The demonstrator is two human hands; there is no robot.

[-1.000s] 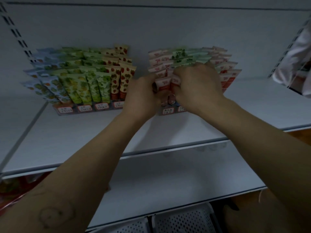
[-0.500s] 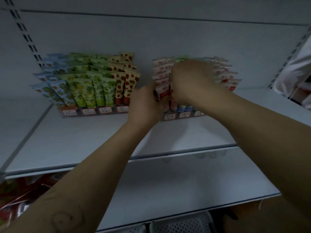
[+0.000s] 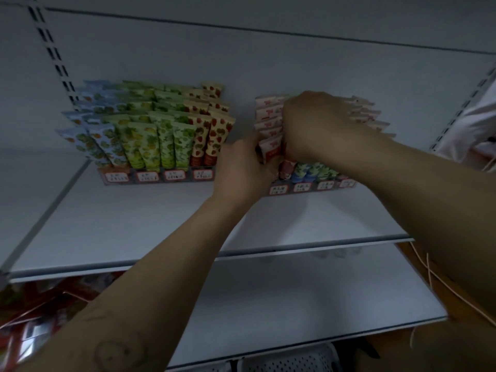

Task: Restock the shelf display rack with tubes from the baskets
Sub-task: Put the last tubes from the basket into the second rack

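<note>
Two display racks of tubes stand on the upper white shelf (image 3: pixel 134 224). The left rack (image 3: pixel 150 177) is full of blue, green and strawberry-print tubes (image 3: pixel 166 135). Both my hands are at the right rack (image 3: pixel 308 187), which holds pink and white tubes (image 3: pixel 268 114) in stepped rows. My left hand (image 3: pixel 241 170) grips the front pink tube (image 3: pixel 272 150) at the rack's left column. My right hand (image 3: pixel 316 124) lies curled over the rows behind it and hides most of the tubes there; what its fingers hold is hidden.
A lower white shelf (image 3: pixel 295 304) juts out below the upper one. White perforated baskets (image 3: pixel 290 361) peek out at the bottom edge. Red packets (image 3: pixel 35 312) lie at the lower left. White bags (image 3: pixel 472 130) hang at the right, and thin cords (image 3: pixel 434 280) trail beside my right arm.
The view has tilted and the racks sit lower in the frame. My right hand has moved up and back over the rear rows; my left hand stays at the front left tube.
</note>
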